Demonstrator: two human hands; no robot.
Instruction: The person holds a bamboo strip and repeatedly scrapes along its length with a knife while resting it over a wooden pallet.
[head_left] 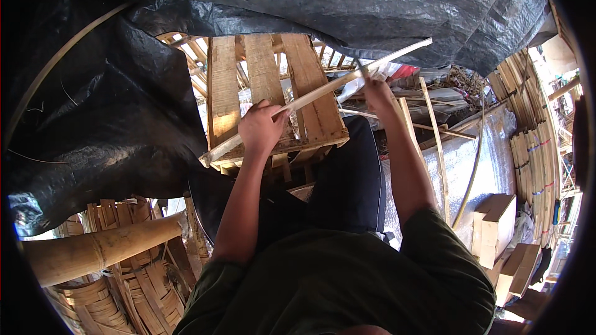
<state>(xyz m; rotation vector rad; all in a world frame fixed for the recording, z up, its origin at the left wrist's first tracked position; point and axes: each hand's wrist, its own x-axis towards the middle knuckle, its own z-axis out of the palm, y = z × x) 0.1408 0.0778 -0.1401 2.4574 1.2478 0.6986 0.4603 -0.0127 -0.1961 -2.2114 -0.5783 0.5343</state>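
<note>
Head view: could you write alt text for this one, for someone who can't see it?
A person's left hand grips a long pale strip slanting across a slatted wooden bench, while the right hand holds a thin dark tool, possibly a blade, against it. Black tarp hangs above and left; a bamboo pole lies lower left.

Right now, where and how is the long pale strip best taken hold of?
Probably on the lower half of the strip, where the left hand grips, coming from the person's side and closing across its narrow width. It slants up to the right over the slatted wooden bench; its upper half runs close to the dark thin tool in the right hand.
</note>
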